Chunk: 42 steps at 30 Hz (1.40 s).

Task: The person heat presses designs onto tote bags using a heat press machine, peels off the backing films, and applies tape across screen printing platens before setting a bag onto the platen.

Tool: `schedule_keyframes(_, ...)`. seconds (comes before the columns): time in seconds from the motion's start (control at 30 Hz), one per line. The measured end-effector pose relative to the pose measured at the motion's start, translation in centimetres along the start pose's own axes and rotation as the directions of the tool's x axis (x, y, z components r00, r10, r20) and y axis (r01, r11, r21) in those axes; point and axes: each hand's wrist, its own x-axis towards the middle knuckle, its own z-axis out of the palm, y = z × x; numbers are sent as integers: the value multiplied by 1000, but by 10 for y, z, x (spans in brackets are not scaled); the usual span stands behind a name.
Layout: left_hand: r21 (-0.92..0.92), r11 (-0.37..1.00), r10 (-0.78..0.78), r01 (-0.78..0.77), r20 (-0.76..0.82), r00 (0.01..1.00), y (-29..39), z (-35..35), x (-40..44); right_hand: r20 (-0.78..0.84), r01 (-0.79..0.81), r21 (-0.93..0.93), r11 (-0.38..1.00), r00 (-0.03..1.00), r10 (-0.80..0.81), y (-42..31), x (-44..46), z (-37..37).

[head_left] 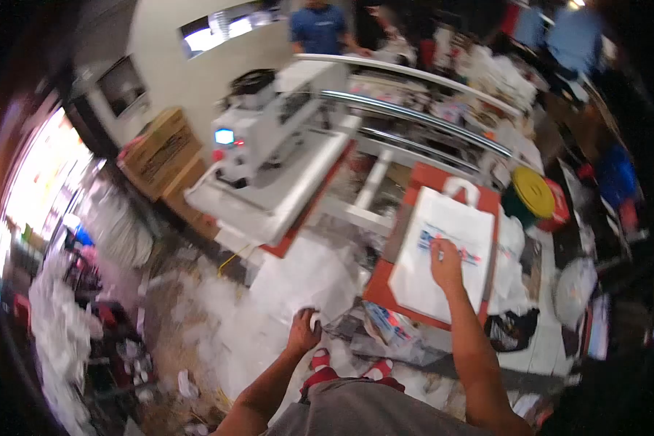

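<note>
A white bag point(421, 283) with a looped handle and a blue and red print lies flat on a red-brown platen. My right hand point(445, 263) is over the printed area with its fingers bent together; anything between them is too small to make out. Lower and to the left, my left hand point(304, 330) is curled around something small and white, above the floor and near white sheets. The heat press point(254, 145) with a lit blue display stands over the other platen at the upper left.
Cardboard boxes point(163, 152) stand left of the press. A yellow-lidded tin point(532, 192) is right of the bag. White sheets point(305, 280) hang or lie below the press. A person in a blue shirt point(318, 29) stands behind the metal rails point(414, 116). Plastic litters the floor.
</note>
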Motion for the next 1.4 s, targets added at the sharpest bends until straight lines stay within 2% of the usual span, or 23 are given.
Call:
schedule_keyframes(0.07,64,984,-175,169,103,979,-73,-17,-77,154,102,145,984,980,-125,-63,20,73)
schedule_keyframes(0.13,111,895,-445,431,244,862,-121,-43,-147,263,233,202,951,923,-282,-138,43,140)
schedule_keyframes(0.17,195,835,-549,515,227,805,-146,-52,-184,342,284,202,937,876,-339,-179,56,172)
schedule_keyframes(0.2,153,760,-650,632,200,733,-150,-70,-215,416,311,226,923,826,-380,-224,72,197)
schedule_keyframes(0.23,171,700,-714,693,161,682,-158,-81,-245,297,457,259,851,801,-520,-247,83,238)
schedule_keyframes(0.3,550,718,-680,427,421,601,-215,-83,-308,182,690,194,697,673,-717,-287,120,311)
schedule_keyframes(0.37,602,622,-778,500,409,477,-194,-110,-342,184,704,176,688,663,-726,-315,139,354)
schedule_keyframes(0.43,484,608,-794,629,385,471,-198,-117,-373,466,599,-161,784,746,-475,-331,150,381)
schedule_keyframes(0.47,393,603,-795,694,373,479,-201,-117,-389,530,544,-205,814,760,-375,-339,153,383)
schedule_keyframes(0.6,42,604,-749,796,370,549,-206,-102,-435,548,517,-266,813,775,-314,-339,148,378)
schedule_keyframes(0.67,-126,653,-680,747,337,651,-214,-98,-442,523,500,-278,820,795,-307,-332,146,375)
schedule_keyframes(0.73,-299,741,-550,602,245,798,-226,-99,-441,476,495,-267,827,814,-334,-322,136,363)
schedule_keyframes(0.8,-61,638,-710,768,340,617,-252,-102,-414,423,472,-266,840,841,-339,-312,126,344)
schedule_keyframes(0.87,52,551,-793,833,343,503,-275,-108,-382,418,459,-278,844,848,-324,-301,115,315)
schedule_keyframes(1.0,132,475,-849,870,328,414,-316,-103,-321,330,318,-272,908,917,-223,-254,86,253)
schedule_keyframes(1.03,167,504,-833,847,354,426,-333,-95,-306,244,333,-252,909,931,-273,-241,77,238)
schedule_keyframes(1.1,-150,595,-697,789,392,601,-355,-96,-273,141,329,-262,907,943,-301,-224,64,206)
schedule_keyframes(1.17,-157,446,-781,881,412,469,-342,-100,-231,139,266,-300,916,962,-234,-216,53,175)
schedule_keyframes(1.23,-113,485,-777,867,399,487,-318,-111,-185,89,207,-305,930,978,-188,-212,45,149)
schedule_keyframes(1.3,55,760,-595,648,462,658,-303,-114,-154,65,91,-393,915,995,-71,-203,35,123)
schedule_keyframes(1.33,68,863,-468,501,485,739,-344,-93,-160,54,70,-402,913,997,-53,-201,29,109)
schedule_keyframes(1.37,72,870,-456,488,498,738,-338,-88,-148,31,13,-402,915,1000,-1,-199,24,95)
schedule_keyframes(1.4,2,765,-553,644,514,656,-326,-87,-135,10,-42,-399,916,999,50,-194,22,83)
